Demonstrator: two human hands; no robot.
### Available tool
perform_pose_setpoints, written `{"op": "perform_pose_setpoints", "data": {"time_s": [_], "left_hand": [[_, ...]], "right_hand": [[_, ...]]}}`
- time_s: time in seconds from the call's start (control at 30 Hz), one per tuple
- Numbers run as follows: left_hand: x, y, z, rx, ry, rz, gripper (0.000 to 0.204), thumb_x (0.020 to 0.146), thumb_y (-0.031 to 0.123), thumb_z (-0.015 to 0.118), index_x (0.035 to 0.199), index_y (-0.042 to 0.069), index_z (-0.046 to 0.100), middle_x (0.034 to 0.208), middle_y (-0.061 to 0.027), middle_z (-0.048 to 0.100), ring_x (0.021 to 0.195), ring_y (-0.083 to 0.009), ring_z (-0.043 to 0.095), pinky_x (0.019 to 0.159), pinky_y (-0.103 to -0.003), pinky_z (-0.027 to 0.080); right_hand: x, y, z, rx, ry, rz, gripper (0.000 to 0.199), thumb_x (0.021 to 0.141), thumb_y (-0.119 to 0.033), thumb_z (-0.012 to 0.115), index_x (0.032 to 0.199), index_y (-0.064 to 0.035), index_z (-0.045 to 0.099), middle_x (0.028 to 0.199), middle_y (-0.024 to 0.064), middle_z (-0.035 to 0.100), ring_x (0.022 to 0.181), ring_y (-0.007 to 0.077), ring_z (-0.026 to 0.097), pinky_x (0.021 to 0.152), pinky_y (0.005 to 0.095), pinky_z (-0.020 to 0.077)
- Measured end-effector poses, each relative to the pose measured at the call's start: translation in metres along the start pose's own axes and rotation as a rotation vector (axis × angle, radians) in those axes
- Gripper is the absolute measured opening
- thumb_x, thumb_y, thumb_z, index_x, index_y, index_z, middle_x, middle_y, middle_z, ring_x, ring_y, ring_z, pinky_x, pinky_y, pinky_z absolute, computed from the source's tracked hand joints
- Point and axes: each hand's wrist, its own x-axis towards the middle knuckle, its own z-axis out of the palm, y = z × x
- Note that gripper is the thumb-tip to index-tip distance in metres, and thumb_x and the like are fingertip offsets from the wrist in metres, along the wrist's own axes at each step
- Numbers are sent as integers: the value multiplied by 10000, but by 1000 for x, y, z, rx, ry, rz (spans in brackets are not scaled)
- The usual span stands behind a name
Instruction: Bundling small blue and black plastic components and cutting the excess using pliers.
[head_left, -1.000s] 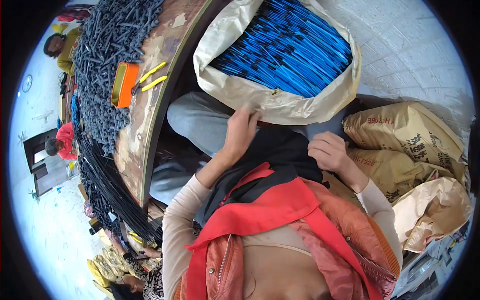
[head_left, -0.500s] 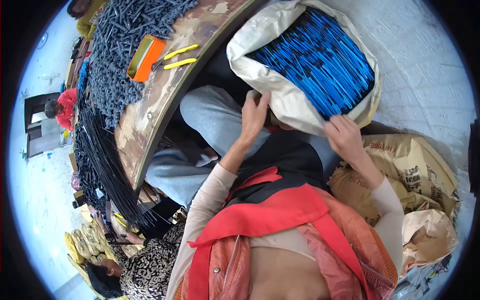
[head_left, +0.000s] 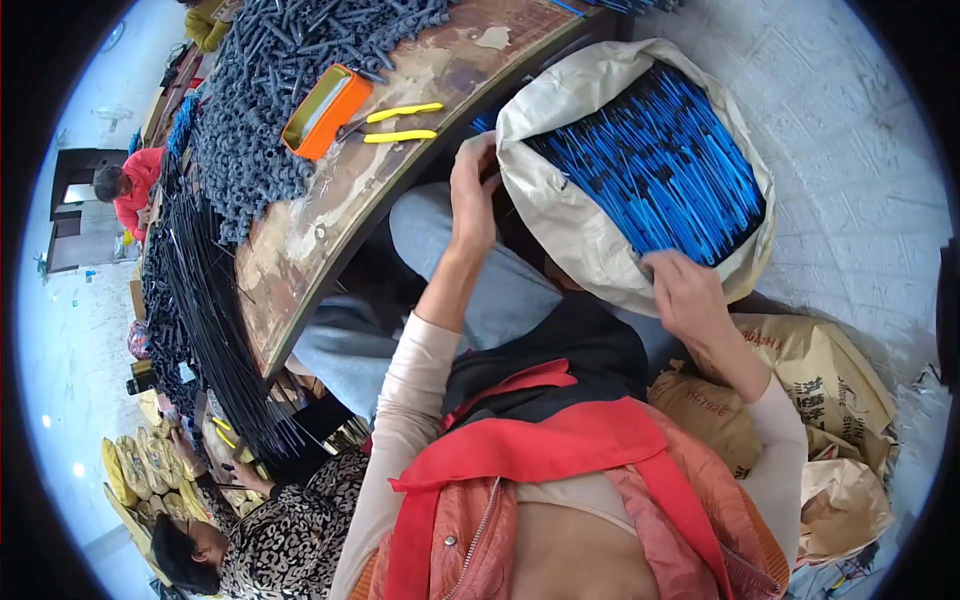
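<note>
The sack (head_left: 565,215) sits at one o'clock, full of thin blue sticks (head_left: 690,190); the right hand's (head_left: 690,295) grip looks pinched on its six o'clock rim, while whether the left hand (head_left: 473,195), at nine, grasps anything I cannot tell. Uneven pulling could slump the soft wall, spilling sticks lapward.

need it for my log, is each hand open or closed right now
Left hand: beside the bag; grip can't be told.
Right hand: closed on the bag's edge.
</note>
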Motion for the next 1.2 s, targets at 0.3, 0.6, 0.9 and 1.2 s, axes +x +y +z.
{"op": "perform_pose_setpoints", "data": {"time_s": [0.3, 0.6, 0.9, 1.2], "left_hand": [[42, -5, 13, 855, 165, 261, 254, 901, 240, 623, 944, -9, 598, 804, -186, 663, 742, -330, 640, 706, -402, 487], [51, -42, -4, 276, 192, -83, 146, 955, 152, 575, 962, 6, 565, 872, -74, 638, 789, -168, 605, 734, -279, 476], [97, -72, -51, -451, 83, -727, 223, 979, 108, 513, 1171, 16, 576, 1132, -97, 640, 1058, -211, 614, 974, -360, 489], [89, -80, -25, 781, 298, 12, 237, 904, 176, 609, 1006, -37, 621, 985, -235, 667, 944, -385, 635, 824, -432, 475]], "right_hand": [[169, 21, 38, 514, -42, -20, 231, 925, -106, 546, 1106, 19, 615, 1030, 131, 653, 843, 219, 651, 751, 333, 523], [205, 28, 35, 1187, -383, 499, 425, 952, -318, 596, 1181, 38, 567, 1005, 120, 666, 735, 131, 653, 604, 216, 529], [241, 55, 53, 1145, -162, 498, 306, 955, -322, 595, 930, -18, 592, 838, 64, 653, 639, 104, 639, 491, 207, 468], [238, 55, 58, 877, -17, 503, 296, 923, -245, 573, 730, -21, 579, 574, 37, 569, 409, 131, 546, 375, 240, 372]]}}
